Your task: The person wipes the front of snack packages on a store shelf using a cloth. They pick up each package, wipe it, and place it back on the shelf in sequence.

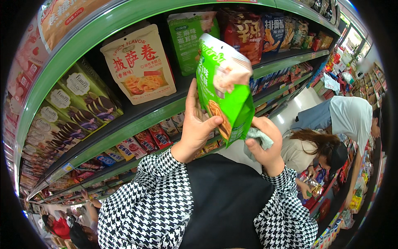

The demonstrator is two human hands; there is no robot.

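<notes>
A green snack pouch with a pale top and a picture of food (225,87) is held upright, slightly tilted, before the shelf. My left hand (199,121) grips its left side, thumb across the front near the pictured food. At the pouch's lower right is my right hand (267,143), its fingers closed around a grey-green cloth (261,138); whether the fingers also touch the pouch is hard to tell. Behind, on the shelf, stand a cream pouch of fried pastry (141,65) and another green pouch (186,40) like the held one.
Green-edged shelves (140,121) curve around the left and front, with green biscuit boxes (80,93), red snack bags (245,34) and packets below. At right, one person in a black cap (335,155) and one in a pale shirt (351,115) reach into another shelf. More people are at lower left.
</notes>
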